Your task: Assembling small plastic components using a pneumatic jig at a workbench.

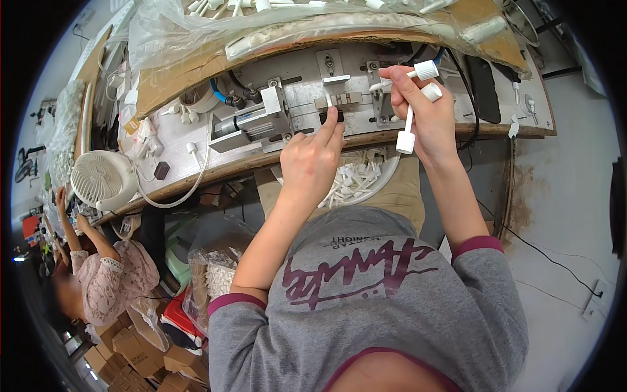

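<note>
My right hand (424,114) is closed around several white plastic caps with stems (405,141), their heads and rods pointing different ways. One ribbed cap (426,70) shows above the fingers. My left hand (312,160) has its index and middle fingers stretched forward, the rest curled and the thumb hidden. The index fingertip touches a small dark block at the front of a metal jig (346,99). A white stem (328,97) stands in the jig just beyond that fingertip. Left of the jig sits a pneumatic cylinder (245,122) on a metal bracket.
A bowl of white stems (356,179) rests on my lap, below the bench edge. Cardboard and plastic sheeting (196,49) overhang the jig. On the left stands a white fan (104,178); a black phone (482,91) lies right. Another person (114,281) works at far left.
</note>
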`<state>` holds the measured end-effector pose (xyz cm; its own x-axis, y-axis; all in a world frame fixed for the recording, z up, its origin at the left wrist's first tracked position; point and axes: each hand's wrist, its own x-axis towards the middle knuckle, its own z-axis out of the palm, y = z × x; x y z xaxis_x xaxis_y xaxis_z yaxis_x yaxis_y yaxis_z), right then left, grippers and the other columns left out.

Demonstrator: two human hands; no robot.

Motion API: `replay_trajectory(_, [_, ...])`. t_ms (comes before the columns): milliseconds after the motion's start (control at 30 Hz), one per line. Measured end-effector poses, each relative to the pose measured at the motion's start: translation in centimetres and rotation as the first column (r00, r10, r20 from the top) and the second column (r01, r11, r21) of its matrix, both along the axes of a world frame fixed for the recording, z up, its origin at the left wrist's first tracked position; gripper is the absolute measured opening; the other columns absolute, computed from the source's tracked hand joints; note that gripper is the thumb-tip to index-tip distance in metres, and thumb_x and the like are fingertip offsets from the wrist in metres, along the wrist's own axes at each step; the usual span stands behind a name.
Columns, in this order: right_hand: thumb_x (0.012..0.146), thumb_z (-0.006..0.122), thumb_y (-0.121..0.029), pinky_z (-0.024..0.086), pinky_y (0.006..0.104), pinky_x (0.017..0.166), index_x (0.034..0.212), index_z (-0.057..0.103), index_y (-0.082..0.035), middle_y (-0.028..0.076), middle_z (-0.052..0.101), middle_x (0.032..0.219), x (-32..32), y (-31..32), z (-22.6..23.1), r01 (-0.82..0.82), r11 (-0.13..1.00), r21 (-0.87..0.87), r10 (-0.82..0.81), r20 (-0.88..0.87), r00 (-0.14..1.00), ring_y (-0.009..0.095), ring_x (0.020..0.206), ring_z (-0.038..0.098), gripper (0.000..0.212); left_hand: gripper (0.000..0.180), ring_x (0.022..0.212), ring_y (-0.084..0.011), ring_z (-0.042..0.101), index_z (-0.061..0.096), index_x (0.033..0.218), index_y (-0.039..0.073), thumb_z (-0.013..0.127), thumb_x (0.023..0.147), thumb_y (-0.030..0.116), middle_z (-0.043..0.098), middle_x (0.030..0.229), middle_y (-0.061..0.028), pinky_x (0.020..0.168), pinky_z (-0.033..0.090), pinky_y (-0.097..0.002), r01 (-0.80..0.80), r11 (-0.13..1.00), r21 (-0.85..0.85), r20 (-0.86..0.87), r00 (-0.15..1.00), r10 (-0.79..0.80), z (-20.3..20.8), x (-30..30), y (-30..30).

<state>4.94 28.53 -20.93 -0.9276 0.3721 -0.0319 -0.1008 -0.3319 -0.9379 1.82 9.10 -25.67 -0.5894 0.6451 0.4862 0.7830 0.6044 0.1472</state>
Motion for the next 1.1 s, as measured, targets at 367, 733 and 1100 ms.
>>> replay_trajectory(367, [0.089, 0.073, -0.019, 0.041, 0.0185, 0.056, 0.099, 0.072, -0.001, 0.001, 0.066, 0.078, 0.2, -1.3, -1.0, 0.096, 0.993, 0.063, -0.095, -0.011, 0.995, 0.003, 0.066, 0.054, 0.021, 0.027, 0.057, -0.0154, 0.064, 0.074, 0.093, 0.008, 0.079, 0.068, 0.017, 0.070, 0.116, -0.0086, 0.055, 0.047, -0.0269, 0.042, 0.999, -0.011, 0.081, 0.996, -0.041, 0.8, -1.1, 0.1])
replay_trajectory(733, [0.092, 0.071, -0.022, 0.034, 0.0173, 0.052, 0.101, 0.072, -0.003, 0.000, 0.068, 0.082, 0.0, -4.3, -1.7, 0.208, 0.948, 0.239, -0.195, -0.078, 0.978, 0.001, 0.059, 0.046, 0.021, 0.037, 0.081, -0.0195, 0.068, 0.069, 0.107, 0.002, 0.080, 0.072, 0.004, 0.065, 0.106, -0.0101, 0.071, 0.057, -0.0307, 0.126, 0.790, 0.600, 0.403, 0.806, -0.435, 4.3, 2.2, 0.4])
replay_trajectory(1100, [0.089, 0.071, -0.006, 0.039, 0.0210, 0.061, 0.105, 0.074, -0.003, -0.001, 0.065, 0.084, 0.6, -1.2, -1.8, 0.399, 0.635, 0.662, -0.207, -0.351, 0.913, 0.005, 0.069, 0.050, 0.017, 0.030, 0.064, -0.0172, 0.065, 0.073, 0.099, 0.008, 0.078, 0.070, 0.014, 0.070, 0.116, -0.0047, 0.058, 0.050, -0.0283, 0.021, 0.996, 0.083, 0.066, 0.997, -0.027, 0.3, -0.3, -0.3])
